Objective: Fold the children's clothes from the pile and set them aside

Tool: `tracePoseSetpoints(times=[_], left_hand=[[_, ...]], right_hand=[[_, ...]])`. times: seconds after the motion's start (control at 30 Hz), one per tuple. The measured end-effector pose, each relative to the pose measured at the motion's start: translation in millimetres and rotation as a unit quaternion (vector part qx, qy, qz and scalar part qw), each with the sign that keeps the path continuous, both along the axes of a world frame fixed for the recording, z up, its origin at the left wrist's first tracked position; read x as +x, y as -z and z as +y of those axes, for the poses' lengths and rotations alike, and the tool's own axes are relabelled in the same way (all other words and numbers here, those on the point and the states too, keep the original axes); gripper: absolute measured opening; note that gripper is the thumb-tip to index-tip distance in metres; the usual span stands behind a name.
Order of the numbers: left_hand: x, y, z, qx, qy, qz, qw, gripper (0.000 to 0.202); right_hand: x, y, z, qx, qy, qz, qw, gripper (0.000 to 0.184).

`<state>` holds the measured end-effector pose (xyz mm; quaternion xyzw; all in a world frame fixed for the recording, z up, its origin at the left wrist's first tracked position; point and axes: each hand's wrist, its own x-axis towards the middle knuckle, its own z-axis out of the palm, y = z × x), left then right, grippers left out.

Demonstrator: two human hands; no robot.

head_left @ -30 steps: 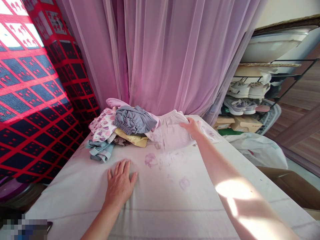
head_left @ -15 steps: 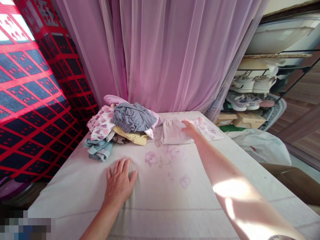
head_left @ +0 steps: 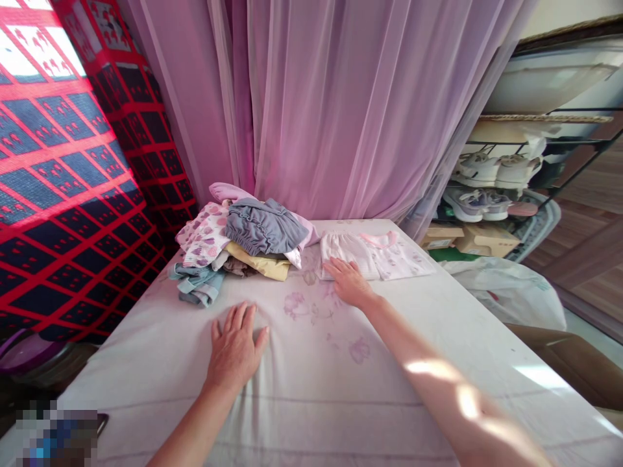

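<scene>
Floral sheet (head_left: pixel 311 402) extends between the hands, its far edge under the clothes pile (head_left: pixel 238 243). Left hand (head_left: pixel 236 347): flat, fingers spread, holding nothing, just before the pile. Right hand (head_left: pixel 348 283): flat, holding nothing, right of the pile, against a folded white garment (head_left: pixel 350 254). Sheer pink curtain (head_left: pixel 341 110) hangs behind the pile.

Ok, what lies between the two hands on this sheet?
In the head view, a faded pink printed flower lies on the pale sheet between the left hand and the right hand.

Head-worn camera looks forward and down from close above the person's left hand (head_left: pixel 236 347) and right hand (head_left: pixel 348 282), resting on a cloth-covered desk (head_left: pixel 311 408).
</scene>
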<state>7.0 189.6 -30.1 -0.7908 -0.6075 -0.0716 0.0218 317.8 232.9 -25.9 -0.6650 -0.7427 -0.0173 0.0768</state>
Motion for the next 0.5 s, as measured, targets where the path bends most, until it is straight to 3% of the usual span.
tracePoseSetpoints(times=[0.1,0.37,0.5], left_hand=[[0,-0.5,0,0.001,-0.003,0.0,1.0,0.05],[0,0.7,1,0.01,-0.001,0.004,1.0,0.051],[0,-0.4,1,0.01,0.001,0.004,1.0,0.05]], right_hand=[[1,-2.1,1,0.023,0.003,-0.003,1.0,0.057],[9,-3.4,-21,0.018,0.008,0.028,0.999,0.053],[16,-9.2,-13,0.031,-0.012,0.073,0.997,0.047]])
